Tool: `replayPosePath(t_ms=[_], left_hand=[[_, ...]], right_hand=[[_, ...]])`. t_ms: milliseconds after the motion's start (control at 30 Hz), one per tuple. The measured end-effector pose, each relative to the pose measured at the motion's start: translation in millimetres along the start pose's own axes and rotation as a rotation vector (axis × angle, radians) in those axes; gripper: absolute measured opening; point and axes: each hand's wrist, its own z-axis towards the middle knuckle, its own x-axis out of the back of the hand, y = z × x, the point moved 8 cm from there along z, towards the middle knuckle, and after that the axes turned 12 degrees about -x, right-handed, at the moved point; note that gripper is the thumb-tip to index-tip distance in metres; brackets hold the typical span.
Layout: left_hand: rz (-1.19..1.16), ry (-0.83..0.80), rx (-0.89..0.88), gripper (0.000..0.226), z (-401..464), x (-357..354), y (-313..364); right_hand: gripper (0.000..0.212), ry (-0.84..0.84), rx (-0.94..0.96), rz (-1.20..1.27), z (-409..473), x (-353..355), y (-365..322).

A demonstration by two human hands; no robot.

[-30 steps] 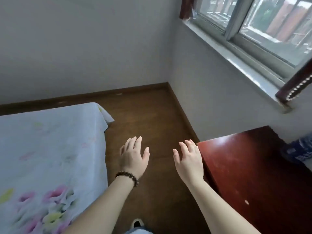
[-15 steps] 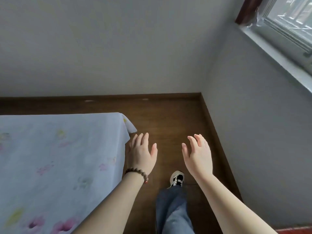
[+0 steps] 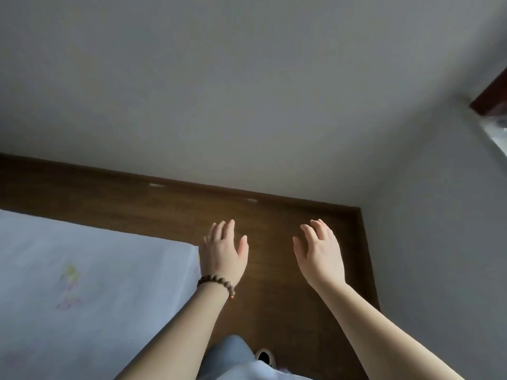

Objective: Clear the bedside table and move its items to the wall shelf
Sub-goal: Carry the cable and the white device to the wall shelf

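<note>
1. Bottom centre: a leg in pale blue denim [image 3: 233, 357], soft and creased, with the rounded toe of a black-and-white shoe [image 3: 265, 357] on the floor just to its right.
2. Lower left: a bed sheet [image 3: 82, 283], matte pale fabric printed with faint pastel flowers, ending in a straight edge and a squared corner near mid-frame.
3. Centre: the left hand [image 3: 223, 255], back to the camera, fingers straight and slightly spread, holding nothing; a bracelet [image 3: 216, 283] of round dark-brown beads circles its wrist.
4. Right of centre: the right hand [image 3: 321, 255], likewise with relaxed, extended fingers and nothing in its grasp. The two hands are apart, above the floor.
5. Middle band: a floor [image 3: 288, 283] of dark brown wood, bordered by a darker baseboard [image 3: 109, 172].
6. Upper half: a smooth grey wall [image 3: 219, 78], meeting a second wall at the right; a dark reddish-brown strip [image 3: 491, 97] shows at the right edge.
7. Neither the bedside table nor the wall shelf is in view.
</note>
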Motion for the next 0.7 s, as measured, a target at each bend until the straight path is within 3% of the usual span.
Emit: replayPosePath(t_ms=[333, 700], left_hand=[[-0.017, 0.102, 0.222, 0.048, 149.4, 5.5, -109.6], [0.058, 0.186, 0.537, 0.053, 303.0, 78.8, -301.4]], right_hand=[[0.041, -0.133, 0.23, 0.015, 172.1, -78.8, -133.3], [0.043, -0.319, 0.58, 0.008, 340.5, -187.0, -417.3]])
